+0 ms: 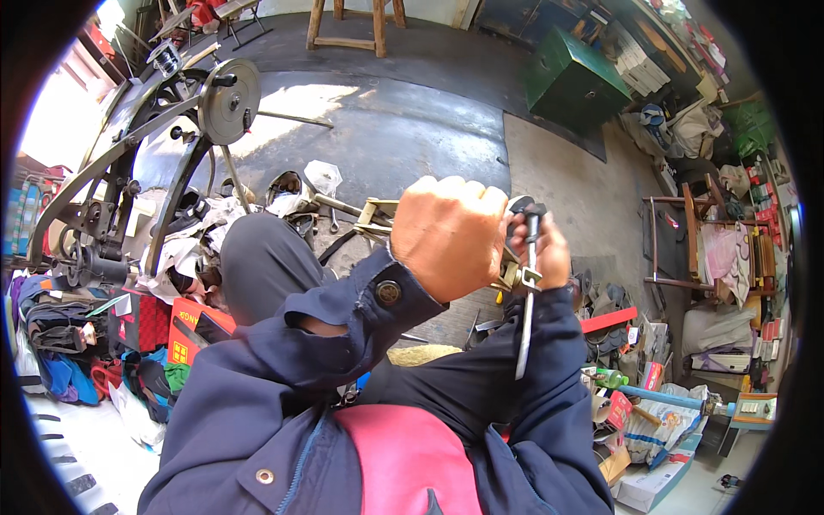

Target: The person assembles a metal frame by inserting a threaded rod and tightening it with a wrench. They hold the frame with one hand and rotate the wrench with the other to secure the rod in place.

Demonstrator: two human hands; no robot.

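Note:
My left hand [451, 232] is closed in a fist, its back turned up, in front of my lap. Whatever its fingers hold is hidden, though a dark piece shows at its thumb side. Close on its right, my right hand [549, 249] has its fingers curled round a narrow strap [525, 330] with a dark upper end. A metal buckle [528, 277] sits on this strap, whose pale lower length hangs over my right sleeve. Behind my left fist, partly covered, is a pale yellowish frame [371, 215].
A hand-cranked machine with a metal wheel [243, 94] stands at left. Shoes and scraps [287, 190] lie beneath it. Farther off are a wooden stool [379, 30] and a green box [562, 77]. Bags, boxes and a brown-framed chair [691, 223] crowd the right side.

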